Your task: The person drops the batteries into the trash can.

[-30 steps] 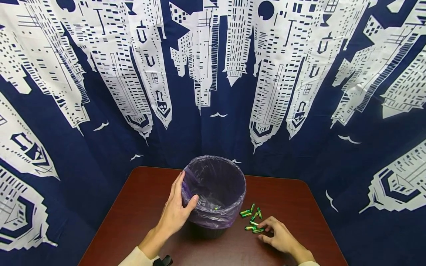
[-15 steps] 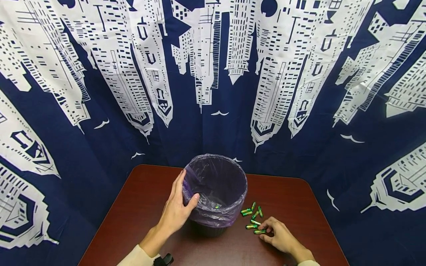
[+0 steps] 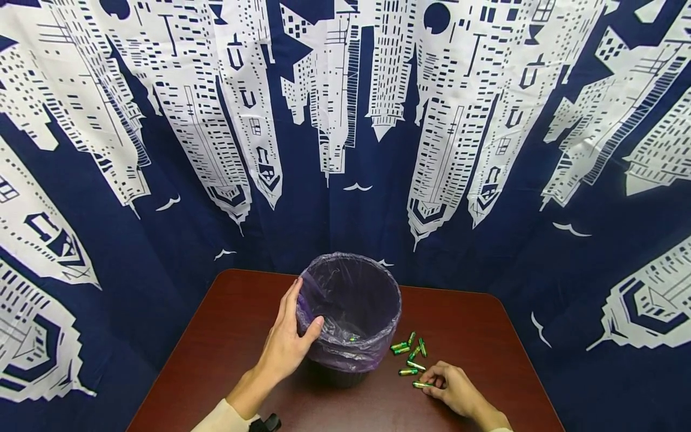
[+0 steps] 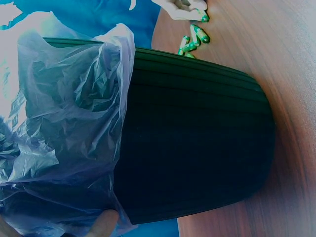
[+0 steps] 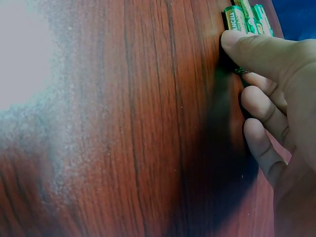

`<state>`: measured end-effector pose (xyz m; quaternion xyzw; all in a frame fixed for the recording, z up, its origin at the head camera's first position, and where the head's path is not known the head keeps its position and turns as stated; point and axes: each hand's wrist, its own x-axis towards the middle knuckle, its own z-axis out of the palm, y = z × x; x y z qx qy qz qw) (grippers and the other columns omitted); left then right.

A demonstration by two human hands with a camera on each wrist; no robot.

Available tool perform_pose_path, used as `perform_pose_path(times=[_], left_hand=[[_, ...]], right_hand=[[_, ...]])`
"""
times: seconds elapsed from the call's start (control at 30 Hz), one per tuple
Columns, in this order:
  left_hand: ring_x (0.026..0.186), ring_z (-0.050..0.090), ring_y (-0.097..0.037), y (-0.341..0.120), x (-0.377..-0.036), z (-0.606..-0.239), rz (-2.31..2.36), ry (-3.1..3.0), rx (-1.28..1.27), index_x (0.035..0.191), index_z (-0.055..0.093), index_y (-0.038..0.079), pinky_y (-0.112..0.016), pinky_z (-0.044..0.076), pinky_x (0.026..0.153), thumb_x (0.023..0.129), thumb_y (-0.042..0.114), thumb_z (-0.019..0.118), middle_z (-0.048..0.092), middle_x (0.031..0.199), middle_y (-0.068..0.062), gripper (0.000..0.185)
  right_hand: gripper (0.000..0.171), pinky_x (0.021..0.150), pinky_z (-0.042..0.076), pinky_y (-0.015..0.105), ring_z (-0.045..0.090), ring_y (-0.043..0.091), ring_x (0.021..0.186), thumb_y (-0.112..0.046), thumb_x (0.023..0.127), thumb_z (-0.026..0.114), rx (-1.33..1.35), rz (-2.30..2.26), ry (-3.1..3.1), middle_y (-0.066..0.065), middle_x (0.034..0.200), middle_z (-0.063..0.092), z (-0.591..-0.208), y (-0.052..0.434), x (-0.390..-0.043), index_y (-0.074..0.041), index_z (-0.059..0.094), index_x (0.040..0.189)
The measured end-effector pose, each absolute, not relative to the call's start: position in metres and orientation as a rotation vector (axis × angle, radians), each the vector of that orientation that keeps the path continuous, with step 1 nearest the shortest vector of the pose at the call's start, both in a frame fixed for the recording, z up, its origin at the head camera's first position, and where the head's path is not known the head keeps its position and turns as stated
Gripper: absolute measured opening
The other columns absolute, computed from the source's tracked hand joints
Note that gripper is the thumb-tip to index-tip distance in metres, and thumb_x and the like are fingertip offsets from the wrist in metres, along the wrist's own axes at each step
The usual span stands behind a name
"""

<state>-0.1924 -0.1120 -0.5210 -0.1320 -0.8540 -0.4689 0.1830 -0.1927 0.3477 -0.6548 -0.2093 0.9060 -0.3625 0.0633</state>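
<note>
A small dark bin lined with a purple plastic bag stands in the middle of the brown table. My left hand grips its near-left rim, thumb inside and fingers outside. Several green batteries lie just right of the bin. My right hand sits on the table in front of them, fingers curled, pinching one green battery against the wood. In the right wrist view my thumb covers that battery, with other batteries just beyond. A battery lies inside the bin.
A dark blue curtain printed with white skyscrapers hangs round the table on all far sides. The table's right edge is close to my right hand. Bare wood lies left of the bin.
My right hand has drawn back a little toward me, dragging one battery away from the group. The left hand and the bin have stayed put.
</note>
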Motion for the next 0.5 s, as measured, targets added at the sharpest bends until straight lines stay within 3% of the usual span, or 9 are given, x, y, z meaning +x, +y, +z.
perform_pose_path(times=[0.5], left_hand=[[0.167,0.053,-0.048,-0.1110,-0.1919,-0.5213,-1.305,-2.394,-0.376,0.186,0.028,0.017,-0.076,0.053,0.123,0.108,0.048,0.074,0.035,0.191,-0.012,0.096]], right_hand=[[0.011,0.072,0.054,0.021,0.058,-0.005,0.086,-0.011,0.100,0.091,-0.609,-1.175,2.685,-0.005,0.100,0.069,-0.6538,0.3511,-0.1896,-0.017,0.085,0.106]])
